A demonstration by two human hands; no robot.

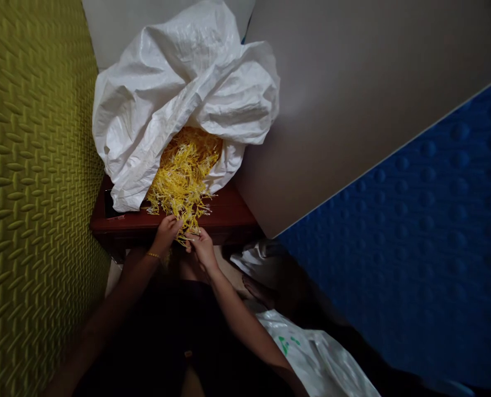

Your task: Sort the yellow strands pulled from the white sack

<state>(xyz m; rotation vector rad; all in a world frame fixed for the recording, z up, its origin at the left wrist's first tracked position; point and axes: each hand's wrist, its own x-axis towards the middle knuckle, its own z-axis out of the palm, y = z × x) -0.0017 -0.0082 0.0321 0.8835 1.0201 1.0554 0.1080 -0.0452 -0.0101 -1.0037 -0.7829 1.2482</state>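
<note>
A heap of thin yellow strands with whitish ends [183,171] spills from the mouth of a large white woven sack [154,94] onto a dark red table [237,215]. At the table's front edge, my left hand [169,231] has its fingers closed on the near end of the heap. My right hand [203,247], just to the right and slightly nearer, pinches some of the yellow strands too. The exact pieces between the fingertips are too small to make out.
A dark flat object, perhaps a phone [113,204], lies partly under the sack at the table's left. Yellow textured matting [34,182] rises on the left. A grey-brown panel [336,99] and blue padding [427,231] stand right. Another white sack [311,353] lies low at right.
</note>
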